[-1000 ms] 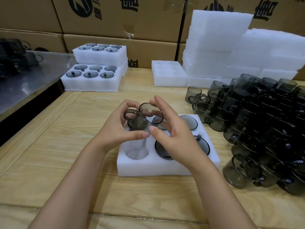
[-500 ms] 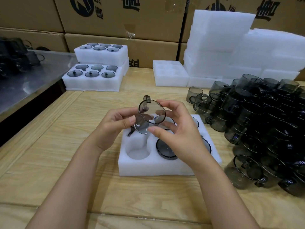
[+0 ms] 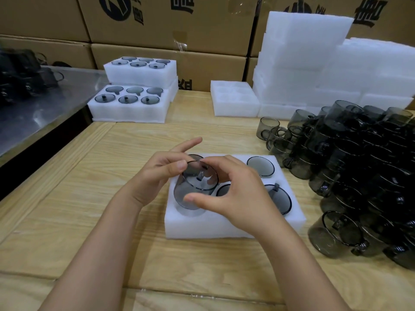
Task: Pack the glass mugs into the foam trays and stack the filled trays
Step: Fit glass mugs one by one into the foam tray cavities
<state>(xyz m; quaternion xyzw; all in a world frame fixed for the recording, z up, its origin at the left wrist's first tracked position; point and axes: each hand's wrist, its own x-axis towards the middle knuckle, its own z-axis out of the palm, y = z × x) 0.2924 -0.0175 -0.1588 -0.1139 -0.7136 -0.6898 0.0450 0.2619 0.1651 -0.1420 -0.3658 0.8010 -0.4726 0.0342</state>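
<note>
A white foam tray (image 3: 215,225) lies on the wooden table in front of me. Several of its holes hold smoked-glass mugs, among them one at the back right (image 3: 260,166). Both hands hold another smoked-glass mug (image 3: 193,187) with its base in the tray's front-left hole and its rim above the foam. My left hand (image 3: 157,173) pinches the rim from the left, its index finger pointing up and away. My right hand (image 3: 233,194) curls round the mug's right side, thumb across its front.
A heap of loose smoked-glass mugs (image 3: 359,176) fills the table's right side. Filled foam trays (image 3: 134,95) are stacked at the back left. An empty tray (image 3: 234,99) and a pile of foam blocks (image 3: 325,70) stand before cardboard boxes (image 3: 168,25). A metal surface (image 3: 33,108) lies left.
The mug was held up above the tray and turned in both hands. Now it has come down, base first, into the front-left hole.
</note>
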